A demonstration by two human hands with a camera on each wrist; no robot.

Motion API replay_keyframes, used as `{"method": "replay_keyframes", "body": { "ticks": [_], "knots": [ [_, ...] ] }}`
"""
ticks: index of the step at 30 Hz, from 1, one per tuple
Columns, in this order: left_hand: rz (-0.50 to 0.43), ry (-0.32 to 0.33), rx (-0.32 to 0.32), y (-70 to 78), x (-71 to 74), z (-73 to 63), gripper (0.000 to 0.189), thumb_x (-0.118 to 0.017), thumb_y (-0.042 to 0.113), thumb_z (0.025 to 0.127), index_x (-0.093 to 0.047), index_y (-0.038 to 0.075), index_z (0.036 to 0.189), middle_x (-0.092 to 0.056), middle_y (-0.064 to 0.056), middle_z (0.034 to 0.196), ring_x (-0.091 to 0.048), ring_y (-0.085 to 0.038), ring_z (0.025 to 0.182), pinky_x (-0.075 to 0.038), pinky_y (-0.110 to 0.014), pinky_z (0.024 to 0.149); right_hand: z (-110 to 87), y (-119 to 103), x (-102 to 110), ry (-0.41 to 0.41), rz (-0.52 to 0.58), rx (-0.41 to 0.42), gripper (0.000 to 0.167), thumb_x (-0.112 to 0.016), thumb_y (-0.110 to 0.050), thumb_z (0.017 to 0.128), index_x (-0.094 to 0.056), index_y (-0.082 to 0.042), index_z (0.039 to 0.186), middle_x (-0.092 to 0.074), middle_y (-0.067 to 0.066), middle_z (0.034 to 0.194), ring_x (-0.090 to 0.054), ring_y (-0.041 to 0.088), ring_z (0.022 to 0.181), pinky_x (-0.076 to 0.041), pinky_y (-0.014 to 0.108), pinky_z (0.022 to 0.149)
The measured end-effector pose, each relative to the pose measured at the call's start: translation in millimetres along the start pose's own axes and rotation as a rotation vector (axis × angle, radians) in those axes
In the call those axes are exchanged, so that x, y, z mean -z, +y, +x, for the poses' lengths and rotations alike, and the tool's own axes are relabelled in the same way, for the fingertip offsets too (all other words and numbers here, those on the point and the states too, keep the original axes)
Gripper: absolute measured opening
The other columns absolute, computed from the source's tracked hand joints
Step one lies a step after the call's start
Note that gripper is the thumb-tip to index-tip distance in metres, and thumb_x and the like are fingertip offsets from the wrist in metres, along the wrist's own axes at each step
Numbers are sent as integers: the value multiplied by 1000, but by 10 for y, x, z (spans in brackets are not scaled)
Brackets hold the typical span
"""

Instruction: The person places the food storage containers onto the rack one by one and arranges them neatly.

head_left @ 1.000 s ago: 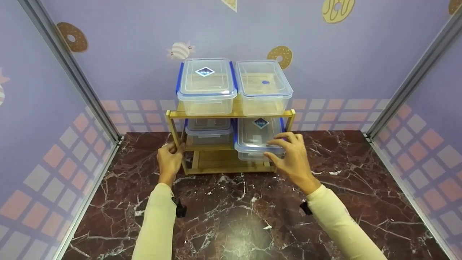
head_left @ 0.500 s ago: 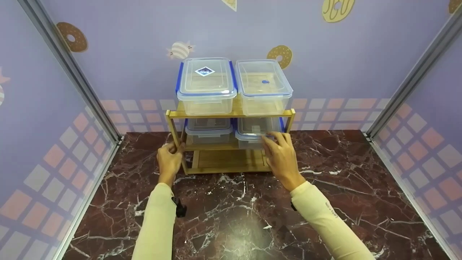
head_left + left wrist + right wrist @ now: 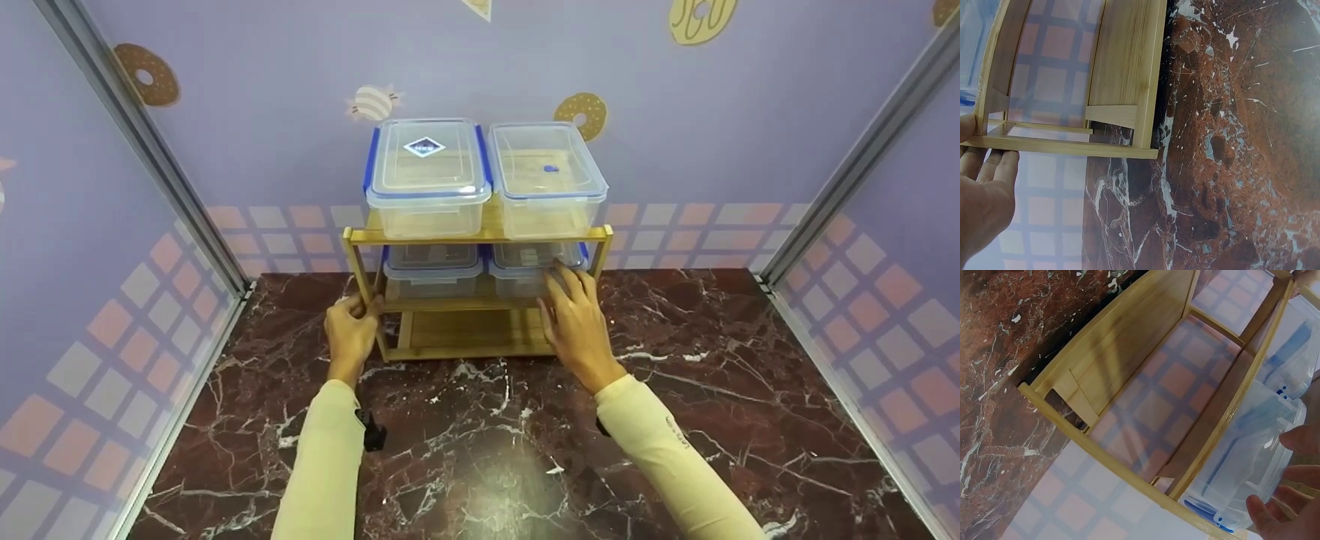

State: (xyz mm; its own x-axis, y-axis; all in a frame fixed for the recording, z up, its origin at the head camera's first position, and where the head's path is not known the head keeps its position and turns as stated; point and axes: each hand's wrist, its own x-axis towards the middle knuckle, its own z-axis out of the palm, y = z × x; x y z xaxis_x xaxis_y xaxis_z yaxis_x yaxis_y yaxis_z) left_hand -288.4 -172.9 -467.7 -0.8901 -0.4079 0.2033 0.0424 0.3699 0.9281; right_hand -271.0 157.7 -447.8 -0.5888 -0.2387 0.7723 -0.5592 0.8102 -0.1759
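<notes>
A wooden shelf rack stands against the back wall. At its left side, my left hand grips the frame at middle-shelf height; in the left wrist view the thumb lies above the wooden rail and the fingers below. My right hand touches the front of a clear food container with blue clips, on the middle shelf at right. In the right wrist view its fingers are spread against this container. Another lidded container sits beside it at left.
On the top shelf stand two more lidded containers, the left one with blue side clips and a diamond label, the right one with a thin blue rim. Patterned walls enclose the dark marbled tabletop on three sides.
The right-hand container has slid back from overhanging the middle shelf's front to resting in on it. My right hand has moved forward and left with it. The left hand has stayed put.
</notes>
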Motion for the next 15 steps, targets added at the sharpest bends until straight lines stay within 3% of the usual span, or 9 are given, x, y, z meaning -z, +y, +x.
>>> {"method": "replay_keyframes", "body": {
  "ticks": [5,9,13,15],
  "knots": [
    [49,-6,-29,11,15,-26,21,-69,15,97,-75,0,110,-76,-17,100,-70,-30,89,-53,-43,86,-50,-8,46,-31,39,4,44,-75,-4,88,-62,8,128,-55,24,139,-49,46,126,-36,51,112],
    [144,-43,-56,-10,111,-97,28,-65,18,100,-71,0,121,-73,-20,112,-69,-35,102,-52,-47,94,-97,-51,141,-5,103,-8,43,-78,-3,86,-64,7,126,-57,26,135,-52,44,122,-42,52,107],
    [251,-67,-80,-28,272,-258,40,-65,19,100,-62,3,136,-68,-20,124,-67,-38,112,-46,-51,103,-167,-90,312,39,177,-21,42,-81,-2,83,-66,6,121,-61,24,130,-55,39,117,-46,49,103],
    [285,-76,-95,-28,351,-381,40,-66,18,100,-61,2,136,-67,-20,126,-68,-37,110,-47,-53,101,-231,-96,414,56,198,-20,40,-82,-1,81,-68,5,118,-64,21,124,-58,36,112,-49,47,99]
  ]
}}
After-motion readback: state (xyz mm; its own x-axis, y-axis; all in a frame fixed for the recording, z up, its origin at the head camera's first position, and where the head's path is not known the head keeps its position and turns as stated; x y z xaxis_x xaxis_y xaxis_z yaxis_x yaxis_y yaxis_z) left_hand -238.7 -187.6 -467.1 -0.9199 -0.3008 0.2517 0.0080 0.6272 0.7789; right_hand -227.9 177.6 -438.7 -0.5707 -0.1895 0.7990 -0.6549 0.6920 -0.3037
